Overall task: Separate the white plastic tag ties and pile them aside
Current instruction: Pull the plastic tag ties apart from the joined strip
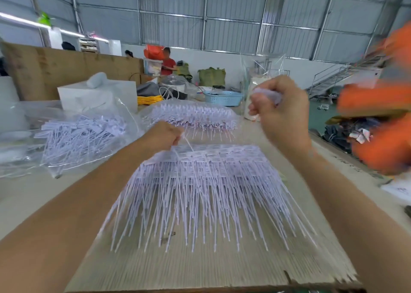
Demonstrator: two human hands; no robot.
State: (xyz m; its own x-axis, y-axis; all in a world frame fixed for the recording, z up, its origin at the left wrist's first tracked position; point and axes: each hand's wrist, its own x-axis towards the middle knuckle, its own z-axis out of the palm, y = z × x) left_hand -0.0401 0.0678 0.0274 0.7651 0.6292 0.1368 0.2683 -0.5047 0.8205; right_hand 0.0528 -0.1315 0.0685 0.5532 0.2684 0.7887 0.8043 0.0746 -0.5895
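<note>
Two hands up over the surface (33, 195), both busy w/ white ties. Left hand (165, 135) curled tight at far edge of the big sheet of ties (200, 181), pinching one tie (188, 145) that runs from its fingers down to the sheet's top-left corner. Looks like the pull-off step, though blur hides whether that tie is free yet. Right hand (282, 112) raised, well above the sheet, fingers folded round a small bundle (266, 95) of loose ties; bundle blurred, count n/a.

Sheet lies on a cardboard slab (200, 270) at centre, heads in rows at far side, tails fanned toward the wearer. Seems mostly whole, so most of the work is left here.

Beyond it, a second sheet (193, 117) in clear plastic, apparently untouched. Left side: loose pile of ties (77, 135) in an open plastic bag (124, 115); prob. the "aside" pile, already sizeable.

Est. progress: some done, far from half if the 2nd sheet counts. Next: finish the pull, add the tie to the bundle, dump on the pile when the hand is full.

Bkgd: blue basket (222, 97), orange blur at right (378, 126), a person in red (168, 62) far off.
</note>
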